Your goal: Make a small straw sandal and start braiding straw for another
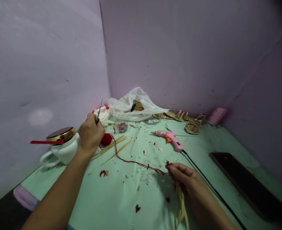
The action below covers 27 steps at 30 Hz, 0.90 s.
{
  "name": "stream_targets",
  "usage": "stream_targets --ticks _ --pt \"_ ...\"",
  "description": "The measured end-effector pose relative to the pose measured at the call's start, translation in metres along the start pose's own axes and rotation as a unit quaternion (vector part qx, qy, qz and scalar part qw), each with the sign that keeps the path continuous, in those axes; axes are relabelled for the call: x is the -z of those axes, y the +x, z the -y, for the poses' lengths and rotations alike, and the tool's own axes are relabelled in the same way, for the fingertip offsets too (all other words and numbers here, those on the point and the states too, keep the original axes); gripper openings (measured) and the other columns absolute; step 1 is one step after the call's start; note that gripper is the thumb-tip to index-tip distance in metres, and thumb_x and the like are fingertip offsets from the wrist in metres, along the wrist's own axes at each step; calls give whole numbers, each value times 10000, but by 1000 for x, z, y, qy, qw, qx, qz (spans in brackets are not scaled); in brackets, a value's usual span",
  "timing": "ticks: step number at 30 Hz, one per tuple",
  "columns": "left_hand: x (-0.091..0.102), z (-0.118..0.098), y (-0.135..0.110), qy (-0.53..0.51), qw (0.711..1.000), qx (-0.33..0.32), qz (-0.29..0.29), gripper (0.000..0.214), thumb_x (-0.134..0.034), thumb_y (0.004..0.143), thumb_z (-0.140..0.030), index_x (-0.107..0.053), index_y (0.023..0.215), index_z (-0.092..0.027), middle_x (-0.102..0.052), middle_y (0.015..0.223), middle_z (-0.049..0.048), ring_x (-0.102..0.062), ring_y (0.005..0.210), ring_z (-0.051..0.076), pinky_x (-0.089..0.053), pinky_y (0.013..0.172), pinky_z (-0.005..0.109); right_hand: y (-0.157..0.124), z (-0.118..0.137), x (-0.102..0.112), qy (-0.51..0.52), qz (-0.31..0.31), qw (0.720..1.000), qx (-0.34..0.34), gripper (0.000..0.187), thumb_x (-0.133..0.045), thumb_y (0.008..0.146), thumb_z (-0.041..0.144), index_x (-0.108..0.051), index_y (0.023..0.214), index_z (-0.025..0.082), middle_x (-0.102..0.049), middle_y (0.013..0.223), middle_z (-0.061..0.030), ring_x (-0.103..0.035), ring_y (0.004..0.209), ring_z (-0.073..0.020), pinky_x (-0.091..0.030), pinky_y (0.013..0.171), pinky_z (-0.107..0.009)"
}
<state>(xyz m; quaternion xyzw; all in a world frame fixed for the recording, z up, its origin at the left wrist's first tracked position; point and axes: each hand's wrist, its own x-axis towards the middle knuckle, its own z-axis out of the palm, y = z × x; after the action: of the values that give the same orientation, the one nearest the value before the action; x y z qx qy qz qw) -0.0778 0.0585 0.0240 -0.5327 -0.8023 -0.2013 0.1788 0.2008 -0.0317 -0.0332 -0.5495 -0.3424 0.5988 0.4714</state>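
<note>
My left hand (pixel 91 131) is closed round what look like small scissors (pixel 99 110); their thin blades point up and the handles are mostly hidden in the fist. Just beside this hand lies a red yarn ball (pixel 106 139). Its loose strand (pixel 131 162) trails over the table towards my right hand (pixel 185 179). There the thumb and fingers pinch a small dark red yarn piece (pixel 169 163), with pale flat straw strips (pixel 181 206) hanging below. Whether the yarn piece is tied to the strips I cannot tell. Red yarn scraps (pixel 137 208) lie near by.
A pink glue gun (pixel 168 137) with a black cord lies beyond my right hand, a dark phone (pixel 246 182) to its right. At left stands a white mug (pixel 65 152) with a gold lid. A bead cup (pixel 122 127), plastic bag (pixel 141 99) and woven straw pieces (pixel 192 126) line the back.
</note>
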Motion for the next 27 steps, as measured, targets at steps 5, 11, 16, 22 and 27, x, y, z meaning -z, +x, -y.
stream_targets --ticks 5,11,16,22,27 --pt "-6 3 -2 0 995 -48 83 235 -365 834 -311 -525 952 -186 -646 800 113 -616 753 294 -356 557 314 -1 0 1 7 -5 1000 -4 381 -784 519 448 -593 625 137 -471 442 47 -389 393 -54 -279 408 -178" --pt "15 -33 -55 -35 956 -230 180 294 -494 762 -331 -552 1028 -220 -672 847 71 -619 808 260 -398 641 309 -1 -1 3 7 -3 1000 2 376 -787 517 442 -602 636 136 -506 467 37 -420 386 -61 -292 403 -185" --pt "15 -39 -74 -58 858 -413 300 228 -499 674 -182 -643 848 -209 -677 792 75 -613 759 240 -408 706 347 -1 2 3 20 -11 1000 12 387 -792 502 450 -605 632 137 -510 470 38 -417 380 -55 -292 398 -180" --pt "7 -45 -67 0 891 -364 270 149 -519 615 -144 -666 600 -165 -666 624 108 -611 644 237 -404 722 366 2 -1 4 12 5 1000 14 363 -779 545 446 -607 634 139 -505 450 40 -423 365 -54 -284 390 -174" --pt "13 -18 -20 49 982 -138 117 408 -302 825 -276 -640 1028 -170 -652 996 172 -583 931 347 -406 677 407 5 -6 6 21 1 1000 20 359 -786 547 440 -631 667 139 -556 529 27 -452 386 -56 -320 399 -176"
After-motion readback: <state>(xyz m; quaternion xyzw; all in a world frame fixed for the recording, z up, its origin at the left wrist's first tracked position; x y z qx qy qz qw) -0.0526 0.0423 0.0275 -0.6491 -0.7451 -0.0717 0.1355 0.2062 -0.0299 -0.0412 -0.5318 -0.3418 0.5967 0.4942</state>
